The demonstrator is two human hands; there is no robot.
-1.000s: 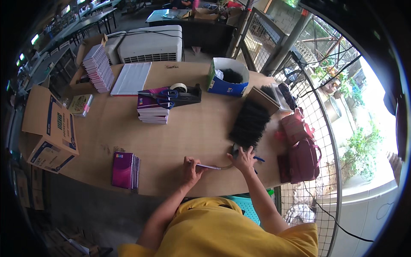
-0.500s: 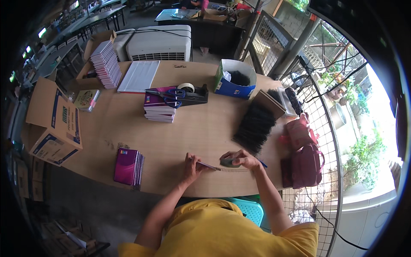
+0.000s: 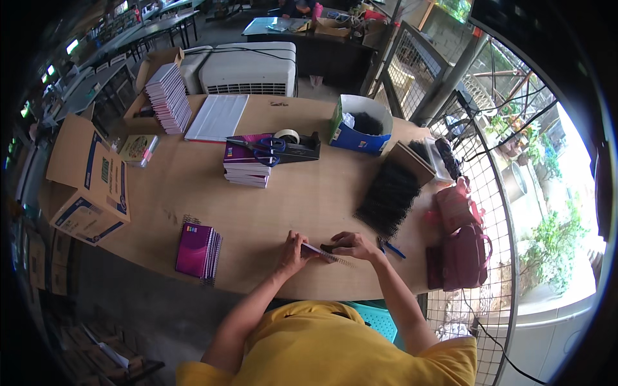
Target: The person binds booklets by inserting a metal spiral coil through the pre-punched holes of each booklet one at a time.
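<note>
Near the table's front edge, my left hand (image 3: 294,256) grips a thin notebook (image 3: 313,249), tilted and seen nearly edge-on. A wire spiral coil (image 3: 346,262) sticks out from the notebook's right end. Close to that edge, my right hand (image 3: 355,246) is closed on a small dark object (image 3: 327,248) whose kind I cannot make out; the fingers cover part of it. Left of my hands lies a stack of purple spiral notebooks (image 3: 195,249), coils poking out at both ends. A blue pen-like tool (image 3: 394,249) rests right of my right hand.
Scissors (image 3: 256,149) lie on purple notebooks (image 3: 247,172) beside a tape dispenser (image 3: 302,149). Black coils (image 3: 388,199) are heaped at right, near a blue box (image 3: 360,136) and red bags (image 3: 465,257). An open carton (image 3: 90,186) and a tall notebook stack (image 3: 168,100) stand at left.
My right hand has moved left, closer to the notebook, with the object in it. Less coil now sticks out, and it slants downward. The blue tool shows more fully.
</note>
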